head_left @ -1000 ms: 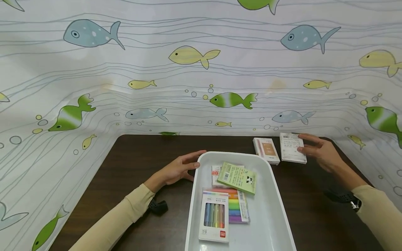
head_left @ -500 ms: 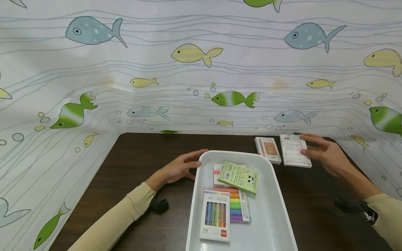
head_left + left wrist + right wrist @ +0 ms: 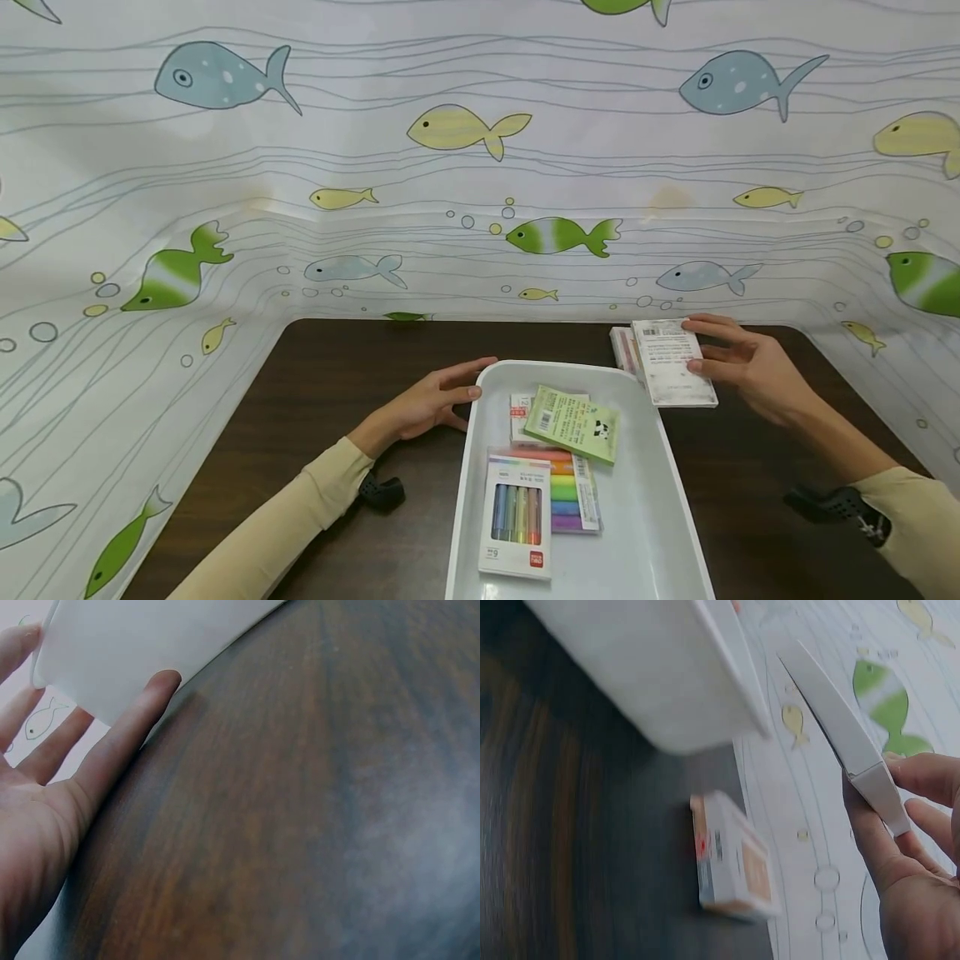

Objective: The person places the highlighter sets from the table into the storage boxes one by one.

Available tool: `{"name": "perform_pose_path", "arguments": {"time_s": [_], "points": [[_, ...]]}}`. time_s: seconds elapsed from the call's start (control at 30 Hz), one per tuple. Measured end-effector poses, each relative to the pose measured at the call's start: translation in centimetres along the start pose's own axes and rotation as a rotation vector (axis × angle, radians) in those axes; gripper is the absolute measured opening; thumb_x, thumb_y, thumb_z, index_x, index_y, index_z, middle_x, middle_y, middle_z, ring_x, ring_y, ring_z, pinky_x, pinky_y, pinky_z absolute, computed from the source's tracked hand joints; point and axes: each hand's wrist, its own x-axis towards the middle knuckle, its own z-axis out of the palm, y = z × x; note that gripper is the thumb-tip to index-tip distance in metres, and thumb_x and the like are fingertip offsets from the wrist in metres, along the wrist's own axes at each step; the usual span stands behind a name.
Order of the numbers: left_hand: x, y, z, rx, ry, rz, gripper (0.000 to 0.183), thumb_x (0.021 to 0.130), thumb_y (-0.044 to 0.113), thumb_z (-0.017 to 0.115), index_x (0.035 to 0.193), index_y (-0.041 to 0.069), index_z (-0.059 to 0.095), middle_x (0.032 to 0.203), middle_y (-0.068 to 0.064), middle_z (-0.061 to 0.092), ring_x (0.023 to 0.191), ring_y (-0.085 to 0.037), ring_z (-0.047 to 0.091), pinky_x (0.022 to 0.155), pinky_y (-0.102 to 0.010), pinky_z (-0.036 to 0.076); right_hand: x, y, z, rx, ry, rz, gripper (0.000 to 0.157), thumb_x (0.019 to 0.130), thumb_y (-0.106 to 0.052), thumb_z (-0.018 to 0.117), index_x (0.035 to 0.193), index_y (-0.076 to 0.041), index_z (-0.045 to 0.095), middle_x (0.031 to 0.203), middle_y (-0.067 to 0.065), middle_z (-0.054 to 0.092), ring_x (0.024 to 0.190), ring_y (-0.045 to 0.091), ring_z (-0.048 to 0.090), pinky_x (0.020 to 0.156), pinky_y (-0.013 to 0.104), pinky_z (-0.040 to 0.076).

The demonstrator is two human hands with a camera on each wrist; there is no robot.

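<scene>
My left hand (image 3: 427, 404) touches the back left corner of a white plastic tray (image 3: 463, 500), its fingers spread and fairly straight. In the left wrist view, one fingertip lies against the tray's outer wall (image 3: 112, 645). My right hand (image 3: 750, 367) pinches a flat white box (image 3: 675, 367) by its right side, printed text showing. The right wrist view has this box (image 3: 840, 712) edge-on, off the table, between thumb and fingers. Partly hidden behind it is a second box (image 3: 622, 348), whose orange-brown panel (image 3: 756, 871) shows in the right wrist view.
Inside the tray lie a green box with a panda (image 3: 573, 425), a pack of coloured pens (image 3: 515, 517), a rainbow-coloured pack (image 3: 566, 500) and a small white box (image 3: 519, 421). Fish-patterned sheeting (image 3: 450, 250) rises behind the dark wooden table (image 3: 360, 367).
My right hand has carried the white box left, so it now overlaps the second box and reaches the tray's back right rim in the head view. The left hand stays at the tray corner.
</scene>
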Motion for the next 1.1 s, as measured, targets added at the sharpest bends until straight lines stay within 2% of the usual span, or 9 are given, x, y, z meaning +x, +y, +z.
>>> {"name": "perform_pose_path", "arguments": {"time_s": [0.17,0.3,0.47,0.63,0.8,0.97,1.1], "points": [[0.1,0.0,0.1,0.000,-0.012,0.005,0.058,0.106,0.017,0.058,0.160,0.027,0.037,0.157,-0.010,0.039,0.130,-0.039,0.050,0.088,-0.060,0.053,0.3,-1.1,2.0,0.058,-0.074,-0.038,0.060,0.091,0.009,0.072,0.146,0.004,0.050,0.156,0.010,0.030,0.116,0.017,0.063,0.078,0.033,0.059],[0.2,0.0,0.1,0.002,-0.010,-0.004,0.058,0.106,0.018,0.058,0.159,0.028,0.038,0.156,-0.009,0.040,0.130,-0.039,0.050,0.088,-0.060,0.053,0.3,-1.9,3.6,0.018,-0.139,-0.053,0.058,0.091,0.006,0.074,0.145,0.002,0.053,0.157,0.008,0.031,0.119,0.018,0.061,0.080,0.037,0.059],[0.4,-0.1,0.0,0.013,-0.005,-0.005,0.057,0.106,0.017,0.058,0.159,0.029,0.039,0.155,-0.009,0.042,0.129,-0.038,0.051,0.087,-0.060,0.054,0.4,-2.5,5.3,0.025,-0.227,-0.072,0.060,0.091,0.002,0.075,0.146,-0.003,0.054,0.157,0.009,0.032,0.122,0.025,0.059,0.082,0.040,0.059],[0.5,-0.1,0.0,0.013,-0.017,-0.003,0.057,0.106,0.017,0.057,0.159,0.029,0.038,0.156,-0.009,0.041,0.130,-0.039,0.050,0.087,-0.060,0.054,0.3,-2.7,6.9,0.042,-0.302,-0.072,0.061,0.090,0.001,0.076,0.147,-0.004,0.054,0.160,0.011,0.029,0.125,0.028,0.057,0.084,0.041,0.058],[0.5,-0.1,-0.1,0.010,-0.012,-0.002,0.057,0.107,0.016,0.056,0.159,0.028,0.038,0.155,-0.009,0.041,0.129,-0.039,0.050,0.087,-0.060,0.054,0.2,-3.2,8.6,0.103,-0.371,-0.080,0.061,0.089,0.003,0.076,0.146,-0.002,0.054,0.159,0.014,0.031,0.134,0.029,0.049,0.090,0.043,0.056],[0.3,0.1,-0.2,0.018,-0.005,0.004,0.057,0.106,0.018,0.058,0.159,0.028,0.038,0.155,-0.010,0.041,0.128,-0.038,0.051,0.087,-0.060,0.054,0.0,-3.8,10.3,0.148,-0.448,-0.094,0.059,0.089,0.004,0.075,0.145,-0.001,0.055,0.157,0.017,0.033,0.128,0.036,0.053,0.091,0.045,0.055],[0.3,0.0,-0.3,0.014,-0.002,0.008,0.057,0.106,0.017,0.058,0.159,0.027,0.038,0.155,-0.010,0.041,0.128,-0.039,0.051,0.086,-0.061,0.054,-0.3,-4.3,11.6,0.157,-0.516,-0.106,0.057,0.090,0.005,0.074,0.144,-0.002,0.056,0.157,0.018,0.032,0.124,0.036,0.055,0.088,0.043,0.057]]}}
